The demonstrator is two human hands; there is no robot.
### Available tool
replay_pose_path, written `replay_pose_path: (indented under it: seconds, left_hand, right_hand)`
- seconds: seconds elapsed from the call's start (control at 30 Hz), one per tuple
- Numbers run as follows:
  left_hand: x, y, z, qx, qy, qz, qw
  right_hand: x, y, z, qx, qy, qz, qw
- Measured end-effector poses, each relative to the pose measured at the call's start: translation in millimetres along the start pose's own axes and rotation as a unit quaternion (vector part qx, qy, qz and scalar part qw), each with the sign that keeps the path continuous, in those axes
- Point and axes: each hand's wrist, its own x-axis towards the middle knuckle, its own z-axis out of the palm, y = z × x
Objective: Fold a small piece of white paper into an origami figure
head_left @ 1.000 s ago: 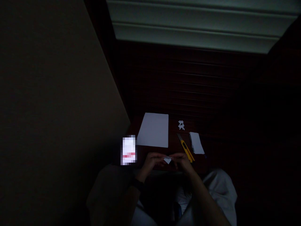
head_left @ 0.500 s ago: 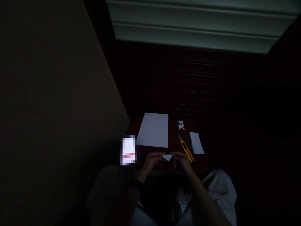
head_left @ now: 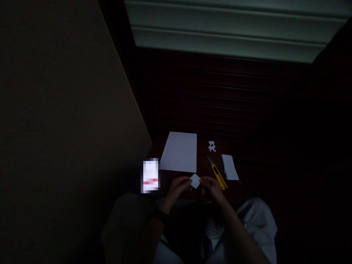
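In the dim light a small white folded paper piece (head_left: 195,180) is held between both hands above the near edge of a dark wooden table (head_left: 203,165). My left hand (head_left: 177,188) pinches its left side and my right hand (head_left: 211,187) pinches its right side. The piece shows as a small diamond-shaped face turned toward the camera.
A white sheet (head_left: 180,151) lies just beyond the hands. A yellow utility knife (head_left: 217,176) and a small stack of paper slips (head_left: 229,167) lie to the right, with a small folded paper shape (head_left: 211,146) behind them. A lit phone screen (head_left: 150,176) glows at left. A wall stands left.
The paper piece has been turned up between the fingers, from a thin flat sliver to a wider diamond face. Both hands stay in the same place.
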Motion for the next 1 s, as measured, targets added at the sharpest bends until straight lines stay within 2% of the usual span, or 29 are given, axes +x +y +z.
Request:
replay_pose_path:
  seconds: [0.27,0.6,0.87,1.0]
  left_hand:
    - [2.3,-1.9,3.2,0.022,0.020,0.003,1.000]
    - [2.2,-4.6,0.7,0.008,0.007,0.006,1.000]
    - [4.4,-5.3,0.3,0.011,0.024,0.031,0.999]
    - [7.0,-9.4,-0.3,0.014,0.032,0.033,0.999]
  right_hand:
    - [-4.7,-6.6,5.0,-0.078,-0.001,-0.013,0.997]
    - [-4.9,-3.2,4.2,-0.105,0.010,-0.021,0.994]
    - [-3.5,-2.3,4.2,-0.055,0.015,-0.046,0.997]
    - [-5.6,-4.5,2.2,-0.028,-0.013,-0.050,0.998]
